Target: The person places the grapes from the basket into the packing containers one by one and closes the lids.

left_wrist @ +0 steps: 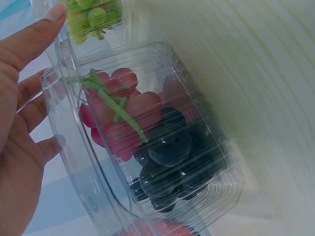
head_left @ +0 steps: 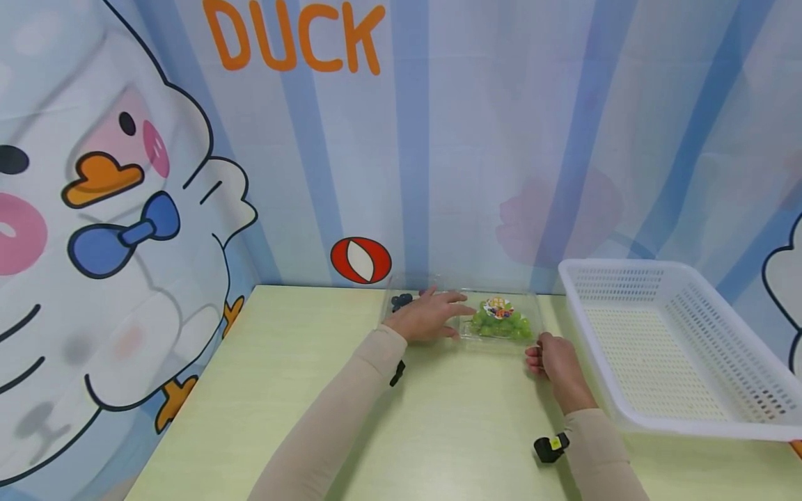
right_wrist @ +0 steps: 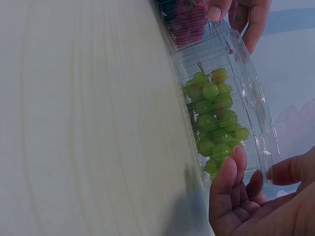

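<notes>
A clear plastic box [left_wrist: 197,216] holding red grapes [left_wrist: 138,113] and dark grapes [left_wrist: 170,142] stands against the back wall; in the head view my left hand [head_left: 427,317] partly covers it. The left fingers are spread along its rim, with the thumb reaching toward the neighbouring box. That second clear box [right_wrist: 194,59] holds green grapes [right_wrist: 211,113] and bears a round fruit sticker [head_left: 498,308]. At its right front corner my right hand [head_left: 557,362] pinches the rim between thumb and finger, the other fingers loosely curled.
A white perforated plastic basket [head_left: 592,362] stands on the right of the pale yellow table [head_left: 464,431], close beside the right hand. Directly behind the boxes hangs a blue-striped cartoon duck backdrop [head_left: 476,139].
</notes>
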`<state>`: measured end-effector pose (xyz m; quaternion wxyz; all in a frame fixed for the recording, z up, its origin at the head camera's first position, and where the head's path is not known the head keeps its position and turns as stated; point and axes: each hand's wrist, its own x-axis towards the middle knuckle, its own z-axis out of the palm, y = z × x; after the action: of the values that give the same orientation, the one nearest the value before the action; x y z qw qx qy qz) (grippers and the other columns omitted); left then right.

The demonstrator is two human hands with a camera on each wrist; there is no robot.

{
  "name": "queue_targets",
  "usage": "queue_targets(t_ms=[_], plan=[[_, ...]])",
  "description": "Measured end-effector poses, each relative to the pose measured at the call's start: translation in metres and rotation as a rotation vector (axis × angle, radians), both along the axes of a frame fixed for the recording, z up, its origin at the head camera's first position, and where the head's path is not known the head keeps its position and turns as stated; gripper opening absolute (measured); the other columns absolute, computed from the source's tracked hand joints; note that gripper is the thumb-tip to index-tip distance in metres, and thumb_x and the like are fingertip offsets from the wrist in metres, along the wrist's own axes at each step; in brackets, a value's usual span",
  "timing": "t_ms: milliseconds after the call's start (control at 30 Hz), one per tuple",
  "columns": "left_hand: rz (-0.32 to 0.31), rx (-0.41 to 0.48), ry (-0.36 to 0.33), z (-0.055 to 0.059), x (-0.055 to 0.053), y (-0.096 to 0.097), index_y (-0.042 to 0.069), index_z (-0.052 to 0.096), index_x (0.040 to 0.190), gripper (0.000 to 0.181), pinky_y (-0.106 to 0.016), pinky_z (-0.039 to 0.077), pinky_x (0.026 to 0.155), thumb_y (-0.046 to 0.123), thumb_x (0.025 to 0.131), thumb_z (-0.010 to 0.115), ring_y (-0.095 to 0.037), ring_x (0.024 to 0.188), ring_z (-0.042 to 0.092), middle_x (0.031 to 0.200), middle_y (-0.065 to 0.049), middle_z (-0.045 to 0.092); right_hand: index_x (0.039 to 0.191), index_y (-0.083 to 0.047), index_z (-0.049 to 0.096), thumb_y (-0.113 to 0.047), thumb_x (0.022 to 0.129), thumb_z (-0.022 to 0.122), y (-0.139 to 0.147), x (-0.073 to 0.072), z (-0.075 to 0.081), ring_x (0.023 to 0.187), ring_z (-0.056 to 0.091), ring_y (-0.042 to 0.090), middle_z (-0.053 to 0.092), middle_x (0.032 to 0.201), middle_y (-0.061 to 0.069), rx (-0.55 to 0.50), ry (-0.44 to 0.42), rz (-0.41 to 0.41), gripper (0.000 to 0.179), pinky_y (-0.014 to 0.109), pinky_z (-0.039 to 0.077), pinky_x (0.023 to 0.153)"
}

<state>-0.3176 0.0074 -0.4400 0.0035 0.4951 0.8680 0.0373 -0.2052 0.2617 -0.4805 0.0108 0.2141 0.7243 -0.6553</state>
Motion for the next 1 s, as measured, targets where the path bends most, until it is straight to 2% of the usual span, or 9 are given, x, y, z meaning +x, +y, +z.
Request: queue_targets(t_ms=[400, 1000], plan=[[-0.007, -0.007, 0.001, 0.0002, -0.0016, 0.0009, 0.021, 0.051, 0.151, 0.06, -0.059, 0.014, 0.123, 0.033, 0.096, 0.071, -0.023, 0.15, 0.035, 0.159, -0.01, 0.043, 0.101, 0.002, 0.053, -0.016, 0.102, 0.032, 0.0005, -0.0015, -0.0015, 0.057, 0.06, 0.004, 0.064, 0.072, -0.003, 0.009, -0.003, -0.005, 0.028, 0.021, 0.054, 0.055], [-0.009, -0.038, 0.05, -0.0003, -0.0025, 0.0021, 0.023, 0.052, 0.15, 0.059, -0.06, 0.019, 0.122, 0.036, 0.096, 0.071, -0.021, 0.148, 0.037, 0.157, -0.008, 0.045, 0.101, 0.003, 0.052, -0.014, 0.102, 0.031, -0.0006, 0.0001, 0.0001, 0.056, 0.06, 0.003, 0.063, 0.071, -0.003, -0.01, 0.009, -0.003, 0.027, 0.02, 0.053, 0.054]])
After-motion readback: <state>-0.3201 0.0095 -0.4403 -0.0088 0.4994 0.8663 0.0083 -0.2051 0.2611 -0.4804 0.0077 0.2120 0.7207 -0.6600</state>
